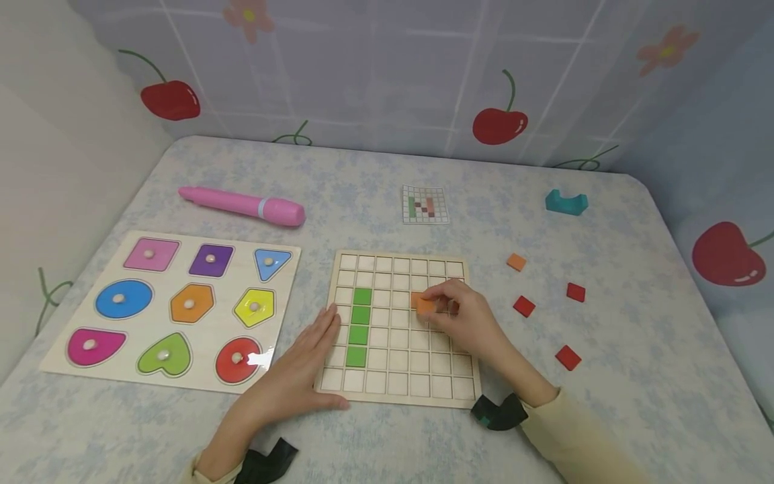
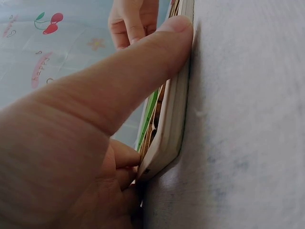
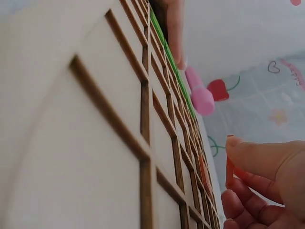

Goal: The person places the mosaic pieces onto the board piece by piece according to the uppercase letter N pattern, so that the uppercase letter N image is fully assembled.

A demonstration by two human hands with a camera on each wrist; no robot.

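A wooden grid board (image 1: pixel 399 382) lies in front of me, with a column of green square tiles (image 1: pixel 361 314) on its left side. An orange tile (image 1: pixel 415 296) sits in a cell right of the middle. Between thumb and fingertips my right hand (image 1: pixel 471 323) pinches another orange square tile (image 1: pixel 426 307), just over the board; the right wrist view shows this tile (image 3: pixel 230 164) edge-on. My left hand (image 1: pixel 296 370) rests at the board's near left corner, fingers along the left edge and thumb (image 2: pixel 143 62) against the front edge.
Right of the board lie a loose orange tile (image 1: pixel 516 262) and several red tiles (image 1: pixel 568 357). A small printed pattern card (image 1: pixel 426 206) is behind it. To the left are a knobbed shape puzzle (image 1: pixel 205 363) and a pink pen-like stick (image 1: pixel 242 204); a teal block (image 1: pixel 566 203) stands far right.
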